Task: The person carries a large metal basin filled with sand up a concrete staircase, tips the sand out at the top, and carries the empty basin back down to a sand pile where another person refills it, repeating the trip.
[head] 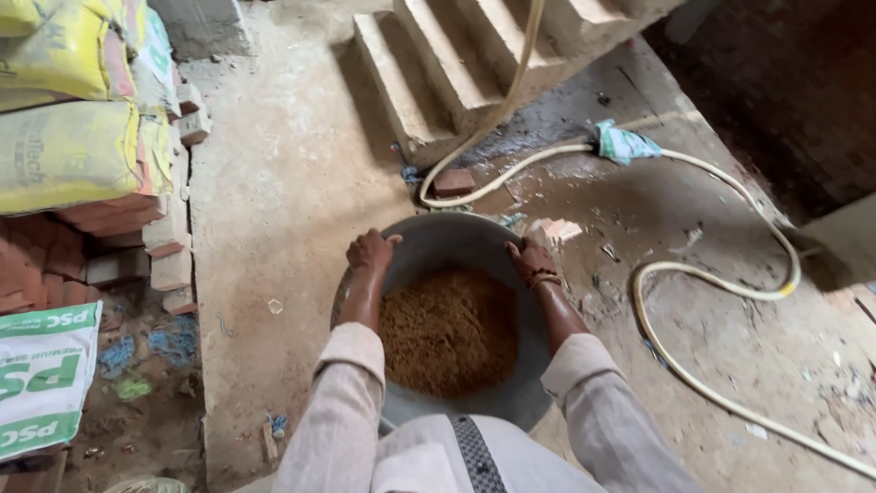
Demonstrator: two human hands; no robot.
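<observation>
I hold a round grey metal pan (447, 236) in front of my body, with a heap of brown sand (449, 330) in its near half. My left hand (370, 250) grips the pan's far left rim. My right hand (532, 257) grips the far right rim, a dark band on its wrist. Both forearms come out of light rolled sleeves. The pan is carried above a concrete floor.
Concrete steps (456, 64) rise ahead. A pale yellow hose (721, 283) loops across the dirty floor on the right, with a rag (625, 144) tied on it. Yellow cement sacks (73, 100) lie on stacked red bricks (119, 246) at left. A loose brick (453, 183) lies near the steps.
</observation>
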